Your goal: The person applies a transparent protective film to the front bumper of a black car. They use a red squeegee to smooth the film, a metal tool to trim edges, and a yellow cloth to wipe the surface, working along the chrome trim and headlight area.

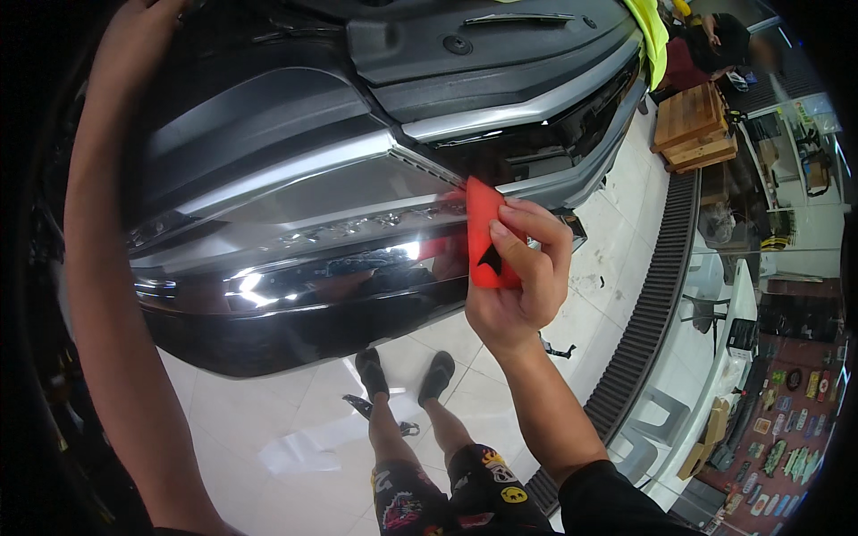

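Note:
My right hand grips a red squeegee-like tool, its edge against the dark glossy front panel of a vehicle, beside a silver trim strip. A clear lamp section with small reflectors runs across the panel to the left of the tool. My left arm stretches up the left side, with my left hand at the top edge over the vehicle's dark upper bodywork; its fingers are mostly out of frame. A yellow-green cloth lies at the vehicle's upper right corner.
A person in dark clothing is at the upper right by wooden crates. A dark floor grate crosses the white tiles. A white table, grey stools and small plastic scraps are around.

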